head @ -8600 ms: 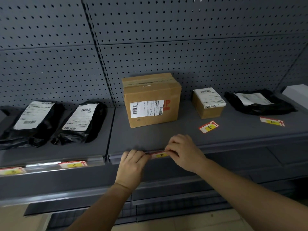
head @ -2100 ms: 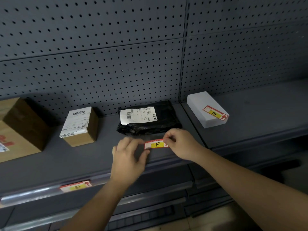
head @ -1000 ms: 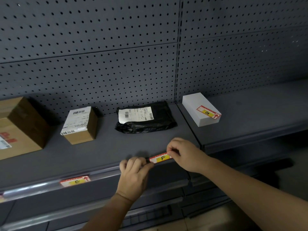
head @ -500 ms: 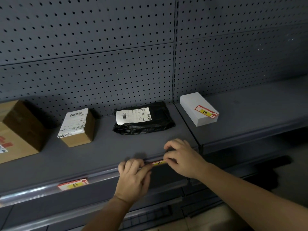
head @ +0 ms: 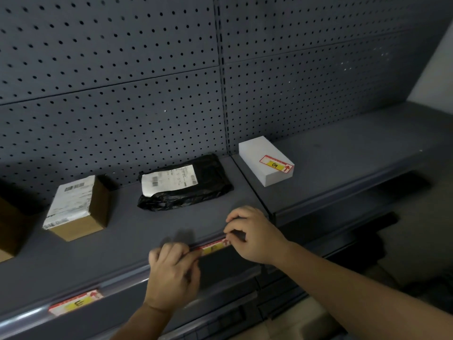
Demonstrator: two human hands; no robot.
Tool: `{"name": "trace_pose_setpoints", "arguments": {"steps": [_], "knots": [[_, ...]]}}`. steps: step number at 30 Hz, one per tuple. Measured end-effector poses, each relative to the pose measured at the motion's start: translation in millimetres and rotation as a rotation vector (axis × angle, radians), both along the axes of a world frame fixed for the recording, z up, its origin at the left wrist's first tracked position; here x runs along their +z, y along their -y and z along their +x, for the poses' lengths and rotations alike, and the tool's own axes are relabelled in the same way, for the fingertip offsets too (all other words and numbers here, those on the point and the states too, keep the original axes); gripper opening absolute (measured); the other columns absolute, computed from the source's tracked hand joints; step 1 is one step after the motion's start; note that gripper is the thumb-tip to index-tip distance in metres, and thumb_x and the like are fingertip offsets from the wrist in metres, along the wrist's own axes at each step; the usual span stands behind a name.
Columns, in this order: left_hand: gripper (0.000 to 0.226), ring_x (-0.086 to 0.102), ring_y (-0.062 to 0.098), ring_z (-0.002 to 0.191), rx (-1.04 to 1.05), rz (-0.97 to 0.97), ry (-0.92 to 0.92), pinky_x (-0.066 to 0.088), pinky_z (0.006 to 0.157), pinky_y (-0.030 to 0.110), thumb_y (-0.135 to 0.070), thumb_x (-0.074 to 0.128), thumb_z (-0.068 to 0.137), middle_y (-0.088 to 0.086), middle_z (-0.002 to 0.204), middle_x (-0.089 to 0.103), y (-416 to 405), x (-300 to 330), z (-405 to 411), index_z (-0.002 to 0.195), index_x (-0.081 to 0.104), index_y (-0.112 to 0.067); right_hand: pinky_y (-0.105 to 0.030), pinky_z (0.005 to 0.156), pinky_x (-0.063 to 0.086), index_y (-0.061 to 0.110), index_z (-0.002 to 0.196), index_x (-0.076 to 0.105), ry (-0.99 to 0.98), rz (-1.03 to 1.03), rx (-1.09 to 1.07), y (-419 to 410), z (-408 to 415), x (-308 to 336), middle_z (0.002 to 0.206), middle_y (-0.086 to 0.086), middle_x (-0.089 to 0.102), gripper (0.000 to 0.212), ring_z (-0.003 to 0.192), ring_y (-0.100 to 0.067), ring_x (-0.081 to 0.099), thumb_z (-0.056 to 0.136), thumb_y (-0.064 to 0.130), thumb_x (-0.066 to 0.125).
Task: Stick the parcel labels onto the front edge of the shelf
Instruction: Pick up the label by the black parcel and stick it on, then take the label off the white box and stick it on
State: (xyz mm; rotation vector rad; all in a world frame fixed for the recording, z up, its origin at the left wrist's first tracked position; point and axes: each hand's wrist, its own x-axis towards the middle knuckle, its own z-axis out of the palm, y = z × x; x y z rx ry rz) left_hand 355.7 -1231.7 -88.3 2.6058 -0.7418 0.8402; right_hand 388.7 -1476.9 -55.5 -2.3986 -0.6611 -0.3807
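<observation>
Label lies on shelf edge, each hand's grip pinching one end.

The single head camera looks forward and down from close in front of the shelf, slightly tilted, with the pegboard filling the upper frame, the shelf's front edge crossing the lower part, and both forearms entering from the bottom, hands near the middle.
</observation>
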Motion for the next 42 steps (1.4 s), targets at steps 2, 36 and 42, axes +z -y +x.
{"name": "trace_pose_setpoints", "arguments": {"steps": [2, 36, 42], "knots": [[0.017, 0.046, 0.021, 0.077, -0.012, -0.025, 0.015, 0.023, 0.073, 0.034, -0.023, 0.058, 0.070, -0.002, 0.080, 0.053, 6, 9, 6, 0.078, 0.073, -0.022, -0.034, 0.088, 0.045, 0.020, 0.088, 0.072, 0.001, 0.038, -0.022, 14, 5, 6, 0.098, 0.008, 0.056, 0.007, 0.097, -0.008, 0.052, 0.084, 0.025, 0.069], [0.039, 0.045, 0.004, 0.111, -0.080, -0.142, -0.288, 0.023, 0.090, 0.033, -0.045, 0.062, 0.078, -0.019, 0.112, 0.058, 226, 69, 109, 0.115, 0.063, -0.036, -0.032, 0.070, 0.058, 0.026, 0.117, 0.061, -0.605, 0.627, -0.601, 179, 71, 44, 0.098, 0.002, 0.066, 0.024, 0.079, -0.016, 0.066, 0.094, 0.019, 0.062], [0.018, 0.051, 0.017, 0.086, -0.269, -0.029, -0.063, 0.029, 0.074, 0.035, -0.037, 0.070, 0.081, -0.010, 0.092, 0.056, 226, 34, 72, 0.097, 0.069, -0.031, -0.023, 0.065, 0.055, 0.027, 0.109, 0.067, -0.635, 0.468, -0.478, 205, 57, 49, 0.095, 0.007, 0.069, 0.019, 0.074, -0.013, 0.067, 0.095, 0.017, 0.060]]}}
